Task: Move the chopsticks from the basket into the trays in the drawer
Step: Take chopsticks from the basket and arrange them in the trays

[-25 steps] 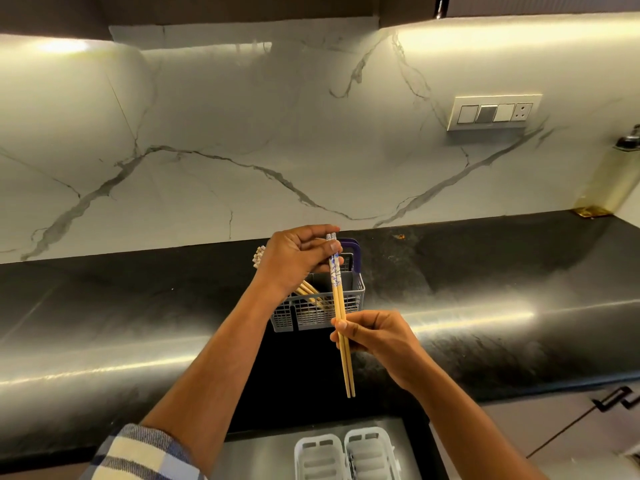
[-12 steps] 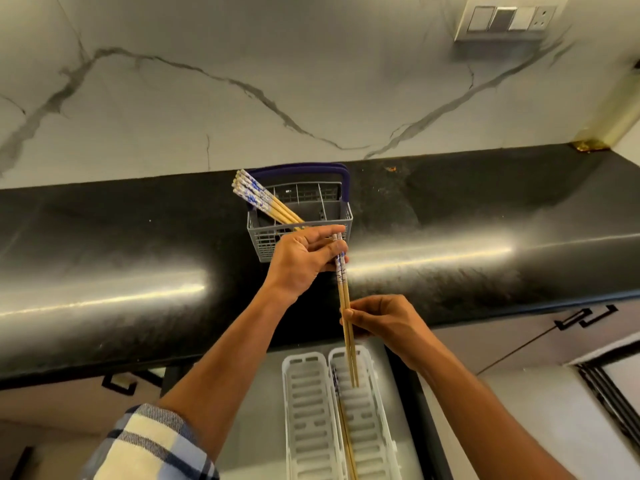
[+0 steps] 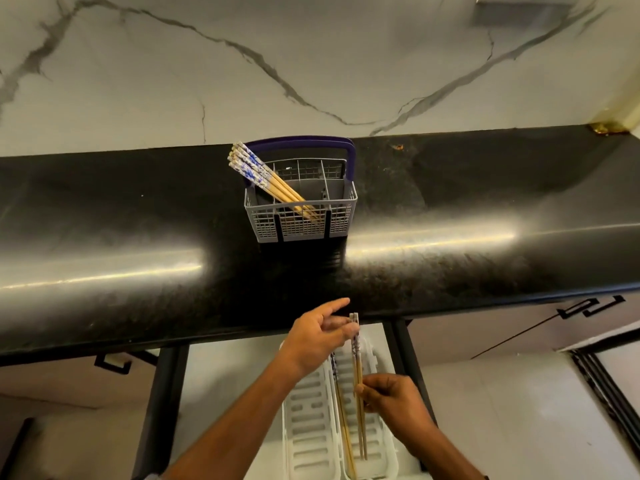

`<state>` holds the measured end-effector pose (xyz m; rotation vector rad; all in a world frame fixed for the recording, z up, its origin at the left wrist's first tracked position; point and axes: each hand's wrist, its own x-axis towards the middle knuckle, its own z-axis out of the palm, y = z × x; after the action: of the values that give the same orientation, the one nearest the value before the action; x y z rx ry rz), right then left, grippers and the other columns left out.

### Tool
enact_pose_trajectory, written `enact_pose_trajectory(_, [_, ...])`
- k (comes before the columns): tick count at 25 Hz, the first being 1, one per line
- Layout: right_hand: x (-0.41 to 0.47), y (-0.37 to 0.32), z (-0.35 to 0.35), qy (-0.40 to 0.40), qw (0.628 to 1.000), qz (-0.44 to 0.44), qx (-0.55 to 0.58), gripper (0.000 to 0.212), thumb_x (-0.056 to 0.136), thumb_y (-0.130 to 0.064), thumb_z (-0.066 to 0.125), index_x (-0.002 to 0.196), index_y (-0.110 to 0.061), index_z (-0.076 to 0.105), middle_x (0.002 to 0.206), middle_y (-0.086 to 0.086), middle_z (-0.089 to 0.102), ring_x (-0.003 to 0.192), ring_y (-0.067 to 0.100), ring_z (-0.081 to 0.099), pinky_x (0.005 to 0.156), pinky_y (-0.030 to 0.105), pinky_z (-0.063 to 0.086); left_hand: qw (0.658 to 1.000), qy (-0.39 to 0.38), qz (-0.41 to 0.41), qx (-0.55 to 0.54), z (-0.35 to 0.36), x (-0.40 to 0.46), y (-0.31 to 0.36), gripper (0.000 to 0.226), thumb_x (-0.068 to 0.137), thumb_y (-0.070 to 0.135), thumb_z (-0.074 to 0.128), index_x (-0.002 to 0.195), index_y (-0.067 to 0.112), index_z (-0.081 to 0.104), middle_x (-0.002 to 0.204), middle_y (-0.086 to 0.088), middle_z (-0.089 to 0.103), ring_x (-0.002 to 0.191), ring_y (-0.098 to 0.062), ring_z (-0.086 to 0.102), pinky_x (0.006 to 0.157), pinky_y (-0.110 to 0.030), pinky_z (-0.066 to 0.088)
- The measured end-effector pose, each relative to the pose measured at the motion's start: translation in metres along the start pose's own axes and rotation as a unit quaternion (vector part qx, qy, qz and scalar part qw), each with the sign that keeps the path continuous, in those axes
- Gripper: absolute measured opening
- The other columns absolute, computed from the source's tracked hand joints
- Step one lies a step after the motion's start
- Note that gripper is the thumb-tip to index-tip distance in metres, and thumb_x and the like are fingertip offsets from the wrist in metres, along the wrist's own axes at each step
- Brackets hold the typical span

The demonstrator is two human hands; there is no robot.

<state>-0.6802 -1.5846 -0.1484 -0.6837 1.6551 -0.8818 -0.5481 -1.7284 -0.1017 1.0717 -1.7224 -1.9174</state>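
Note:
A grey cutlery basket (image 3: 337,223) with a purple handle stands on the black counter, several blue-and-white-topped chopsticks (image 3: 266,180) leaning out to its left. Below, in the open drawer, lie two white slotted trays (image 3: 308,431). My left hand (image 3: 315,337) and my right hand (image 3: 391,398) together hold a pair of chopsticks (image 3: 357,368) lengthwise just over the right tray: the left pinches the patterned top end, the right the wooden shaft. Another chopstick (image 3: 341,410) lies at the right tray's left edge.
The black counter (image 3: 138,237) overhangs the drawer's back end. The drawer (image 3: 225,393) has dark side rails and a pale floor left of the trays. Cabinet fronts with black handles (image 3: 588,306) flank it. A marble wall rises behind.
Both hands carried the pair of chopsticks from in front of the basket down to the right tray in the drawer. The view tilted downward.

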Motion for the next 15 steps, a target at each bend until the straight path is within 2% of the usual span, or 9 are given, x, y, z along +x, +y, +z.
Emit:
enact_pose_trajectory(2, [0.003,0.014,0.006,0.035,0.999,0.029,-0.024,0.021,0.092,-0.018,0.067,0.079,-0.029,0.080,0.081,-0.001,0.078,0.076,0.013,0.074,0.069,0.025,0.060,0.999,0.021,-0.019,0.015,-0.006,-0.005,-0.016,0.047,0.090,0.025,0.071,0.134,0.027,0.053,0.108,0.001,0.076,0.103,-0.007,0.071,0.093,-0.030,0.057])
enact_pose_trajectory(5, [0.010,0.029,0.017,0.070,0.992,0.053,-0.088,0.023,0.090,-0.020,0.069,0.069,-0.024,0.078,0.070,0.001,0.075,0.068,0.015,0.071,0.071,0.034,0.061,0.997,0.054,-0.055,-0.005,-0.015,-0.012,-0.036,0.035,0.091,0.022,0.070,0.123,0.013,0.065,0.102,-0.003,0.077,0.097,-0.013,0.074,0.085,-0.030,0.060])
enact_pose_trajectory(8, [0.021,0.037,0.032,0.081,0.978,0.066,-0.181,0.029,0.091,-0.013,0.063,0.064,-0.015,0.071,0.062,0.003,0.069,0.057,0.011,0.064,0.057,0.027,0.056,0.992,0.085,-0.090,-0.025,-0.022,-0.017,-0.051,0.019,0.093,0.016,0.067,0.110,0.011,0.071,0.095,-0.007,0.078,0.092,-0.020,0.075,0.080,-0.027,0.061])
enact_pose_trajectory(10, [0.029,0.039,0.041,0.093,0.963,0.076,-0.243,0.033,0.094,-0.011,0.058,0.062,-0.019,0.065,0.062,-0.004,0.065,0.054,0.005,0.059,0.049,0.016,0.047,0.989,0.099,-0.107,-0.031,-0.027,-0.019,-0.058,0.012,0.095,0.011,0.063,0.101,0.014,0.073,0.095,-0.010,0.078,0.092,-0.023,0.075,0.077,-0.027,0.061])
enact_pose_trajectory(13, [0.043,0.042,0.048,0.124,0.946,0.105,-0.280,0.030,0.096,-0.011,0.055,0.067,-0.019,0.059,0.069,-0.003,0.063,0.058,0.006,0.058,0.052,0.013,0.045,0.985,0.112,-0.123,-0.040,-0.031,-0.021,-0.061,0.014,0.096,0.009,0.060,0.098,0.015,0.073,0.095,-0.011,0.077,0.085,-0.016,0.076,0.073,-0.023,0.060])
enact_pose_trajectory(15, [0.053,0.046,0.052,0.114,0.940,0.131,-0.294,0.021,0.098,-0.013,0.055,0.079,-0.014,0.063,0.078,0.000,0.065,0.066,0.009,0.061,0.057,0.015,0.049,0.985,0.116,-0.124,-0.043,-0.033,-0.022,-0.060,0.014,0.097,0.010,0.059,0.100,0.014,0.072,0.096,-0.012,0.076,0.086,-0.017,0.075,0.074,-0.024,0.061])
